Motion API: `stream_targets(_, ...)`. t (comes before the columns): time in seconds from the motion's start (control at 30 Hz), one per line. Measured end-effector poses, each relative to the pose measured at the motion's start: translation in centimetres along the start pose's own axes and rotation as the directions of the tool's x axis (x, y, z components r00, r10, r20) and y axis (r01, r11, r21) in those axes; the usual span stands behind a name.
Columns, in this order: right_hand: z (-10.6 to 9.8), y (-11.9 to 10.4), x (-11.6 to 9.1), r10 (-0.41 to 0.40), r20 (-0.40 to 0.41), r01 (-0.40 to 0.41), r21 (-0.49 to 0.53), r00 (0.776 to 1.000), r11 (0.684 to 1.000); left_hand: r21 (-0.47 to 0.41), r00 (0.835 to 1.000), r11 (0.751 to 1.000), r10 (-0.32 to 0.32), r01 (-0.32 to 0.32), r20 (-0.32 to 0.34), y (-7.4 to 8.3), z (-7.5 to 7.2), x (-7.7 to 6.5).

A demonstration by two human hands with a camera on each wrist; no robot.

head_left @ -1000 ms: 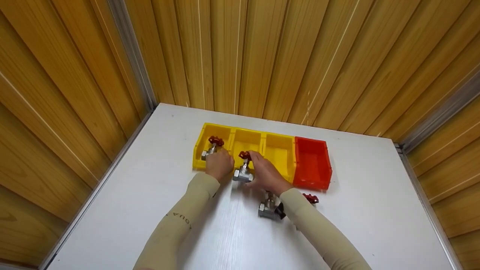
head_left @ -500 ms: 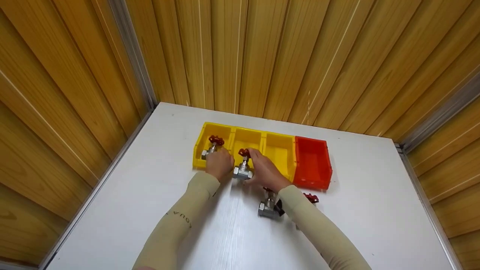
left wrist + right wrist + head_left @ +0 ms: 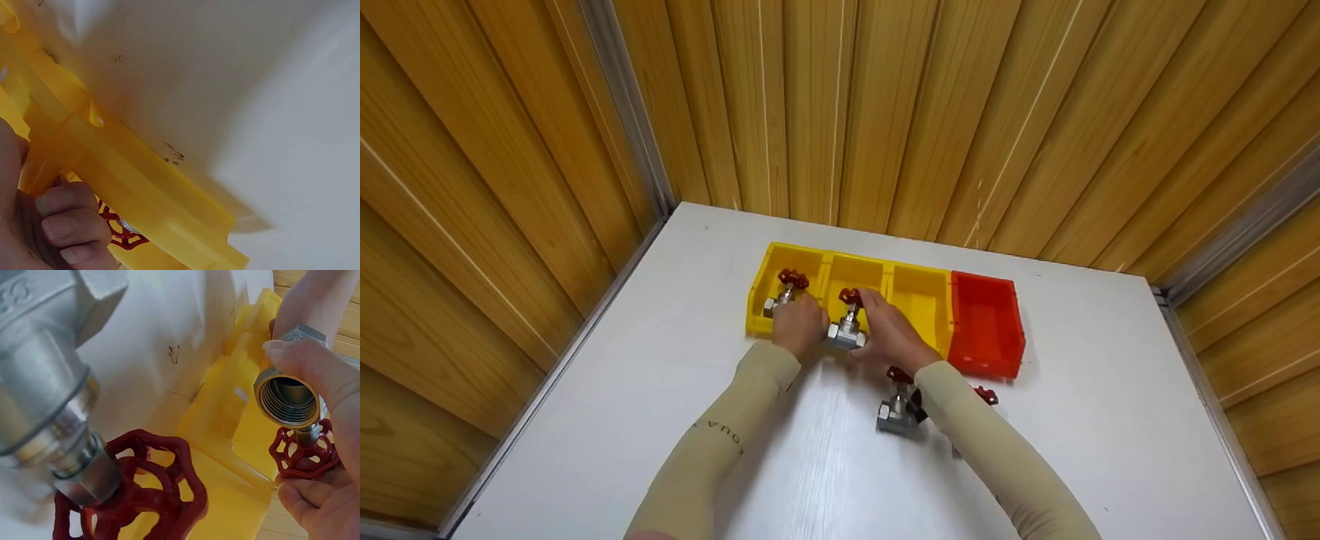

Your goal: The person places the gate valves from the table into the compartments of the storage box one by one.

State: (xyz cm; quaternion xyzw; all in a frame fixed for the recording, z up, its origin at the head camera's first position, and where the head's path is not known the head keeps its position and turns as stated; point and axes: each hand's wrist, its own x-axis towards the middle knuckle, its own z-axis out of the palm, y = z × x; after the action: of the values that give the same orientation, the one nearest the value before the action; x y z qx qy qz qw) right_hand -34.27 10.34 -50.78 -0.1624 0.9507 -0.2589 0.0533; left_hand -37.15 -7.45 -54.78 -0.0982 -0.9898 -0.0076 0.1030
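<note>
My right hand (image 3: 894,334) has a metal valve (image 3: 847,334) clamped between thumb and fingers, red wheel up, right at the front of the second yellow bin (image 3: 858,270). Left hand's (image 3: 800,327) fingers are curled in at the leftmost yellow bin (image 3: 758,296), gripping its wall I think, kinda hard to see. Another valve (image 3: 781,304) sits in there, two more valves (image 3: 895,418) by my right sleeve (image 3: 986,439).

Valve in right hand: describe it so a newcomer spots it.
Find the yellow bins beside the red bin on the white table. By the second yellow bin from the left, spot a metal valve with a red handwheel. Unlike the other valves, it is gripped by the right hand.
</note>
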Motion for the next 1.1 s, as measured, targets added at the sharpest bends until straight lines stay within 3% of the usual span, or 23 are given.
stream_targets(0.37, -0.3, 0.3, 0.6, -0.028, -0.011, 0.028, 0.03, 1.0, 0.999, 0.033, 0.999, 0.999, 0.004, -0.002, -0.045, 0.1, 0.4, -0.1)
stream_targets(0.67, -0.6, 0.6, 1.3, 0.006, -0.014, -0.005, 0.06, 1.0, 0.998, 0.017, 0.999, 1.0, -0.007, 0.006, 0.042, 0.0, 0.4, 0.1)
stream_targets(1.1, -1.0, 0.6, 2.5, 0.074, 0.04, -0.076, 0.05, 0.996, 0.996, 0.042, 0.999, 0.999, -0.001, -0.001, 0.05, 0.0, 0.5, 0.0)
